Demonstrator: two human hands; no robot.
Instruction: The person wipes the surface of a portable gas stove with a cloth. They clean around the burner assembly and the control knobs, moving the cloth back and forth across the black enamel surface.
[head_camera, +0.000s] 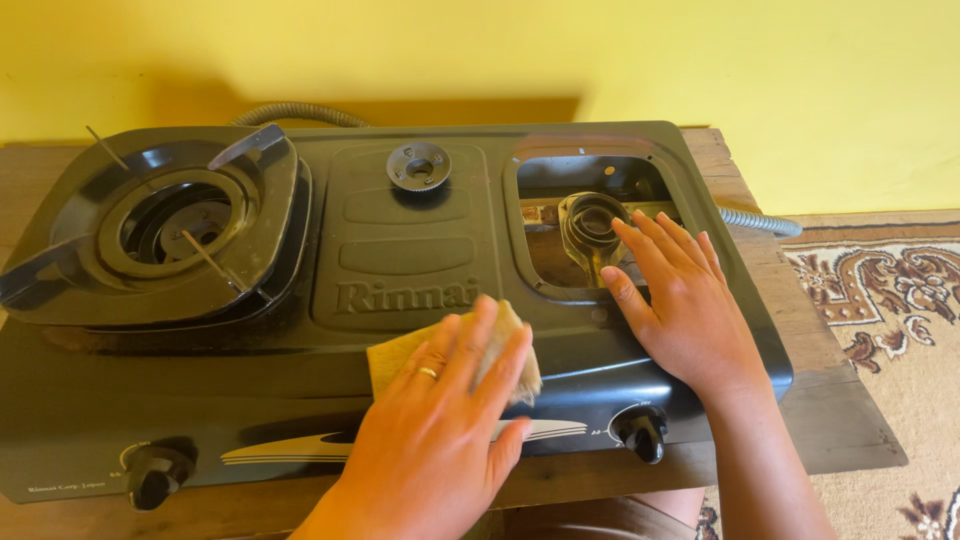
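Wiping step in hand, judging by the pose: left hand (440, 420) pressed flat on a tan cloth (400, 352), fingers (480, 345) spread and extended, not curled, so the cloth is pinned under the palm rather than pinched. Ring on one finger. Cloth lies on the front slope of the black two-burner gas stove (400, 260), just below the raised centre panel, between the two front knobs; one edge pokes out left of the hand, another corner under the fingertips to the right

Right hand (680, 300) lies open and flat on the stove top at the right burner opening (590, 225), fingers together, tips touching the opening's rim just beside the bare burner base (590, 222); holds nothing, looks like it braces the stove

Right opening has its pan support and cap off. Loose burner cap (419, 165) sits on the centre panel, well apart from both hands. Left pan support (160, 235) rests tilted over the left burner. Left knob (155, 472) and right knob (640, 432) on the front face, right knob just beside the right wrist

Stove sits on a wooden tabletop (830, 420), grey corrugated hose (300, 112) behind, patterned carpet (890, 290) to the right

Next move, as a judgement: needs steady downward pressure and a sliding stroke along the panel, with the cloth kept flat under the palm and the stove held against shifting; care near the right knob
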